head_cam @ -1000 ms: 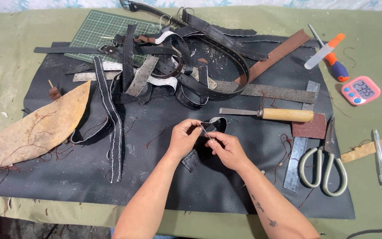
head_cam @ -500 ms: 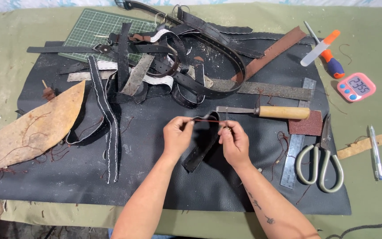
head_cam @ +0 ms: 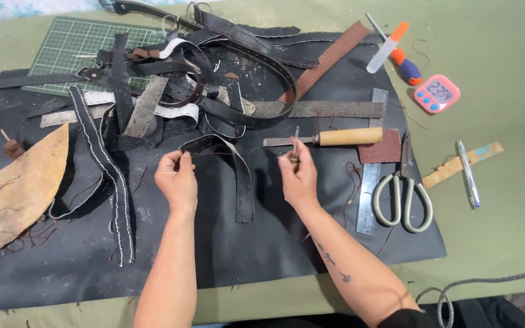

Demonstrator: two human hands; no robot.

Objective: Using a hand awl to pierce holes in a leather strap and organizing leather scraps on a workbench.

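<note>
Two layers cover my work surface: a green cloth [head_cam: 505, 231] over the table, and a black mat [head_cam: 244, 243] on top of it. No walls show. A green cutting mat [head_cam: 74, 45] lies at the far left under a heap of dark straps [head_cam: 214, 91].

My left hand [head_cam: 177, 179] pinches one end of a short black strap [head_cam: 238, 170] that arches up and falls flat toward me on the black mat. My right hand [head_cam: 299, 176] is closed on a thin needle [head_cam: 295, 143], held upright just beside the strap. Whether thread links needle and strap, I cannot tell.

A wooden-handled awl [head_cam: 335, 137] lies just beyond my right hand. To its right: a brown square patch [head_cam: 379, 149], a steel ruler [head_cam: 369, 176] and scissors [head_cam: 403, 197].

On the cloth at far right sits a pink square timer [head_cam: 436, 93] with a grey display; near it lie an orange-capped tube [head_cam: 387, 47] and a screwdriver [head_cam: 405, 65]. A pen [head_cam: 468, 173] crosses a wooden strip [head_cam: 462, 164]. A tan leather piece [head_cam: 16, 194] lies at left.
</note>
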